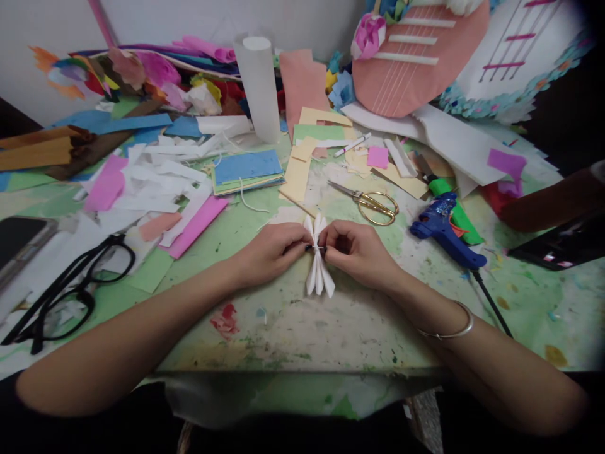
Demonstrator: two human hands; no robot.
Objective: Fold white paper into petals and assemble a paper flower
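A strip of white paper (319, 277), folded into pleats and narrowed at its middle, stands between my hands just above the table, its lower end fanned out. A thin white string (318, 248) crosses the narrow middle. My left hand (278, 251) is closed in a pinch at the left of this middle, apparently on one string end. From the right, my right hand (354, 252) pinches close to the same spot, fingers curled. The exact string ends are hidden by the fingertips. Gold-handled scissors (378, 207) lie just beyond my right hand.
A blue glue gun (444, 230) with its cord lies at the right. Black glasses (80, 290), white paper scraps (161, 173) and a phone (21, 243) are at left. Behind are a stack of coloured cards (248, 165), a white roll (259, 94) and guitar-shaped paper crafts (416, 75).
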